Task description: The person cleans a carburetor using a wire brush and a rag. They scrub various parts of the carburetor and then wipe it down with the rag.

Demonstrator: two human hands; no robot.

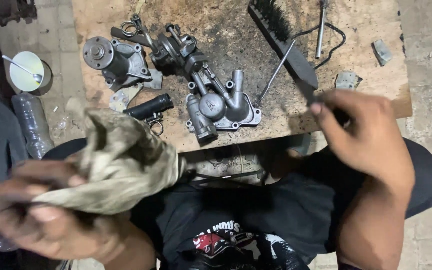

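My left hand (pixel 41 210) at the lower left grips a crumpled, dirty beige rag (pixel 118 162). My right hand (pixel 363 135) at the right reaches toward the wooden board (pixel 361 30) and closes on the handle of a long black wire brush (pixel 286 45) that lies diagonally across it. On the board sit a grey metal water pump (pixel 118 60), a cast housing with pipe stubs (pixel 218 105) and a dark greasy valve assembly (pixel 176 47).
A short black rubber hose (pixel 150 106) with a clamp lies at the board's near edge. A metal rod (pixel 321 27) and thin tool (pixel 275 75) lie by the brush. A plastic bottle (pixel 28 122) and a white cup with spoon (pixel 26 71) sit on the tiled floor at left.
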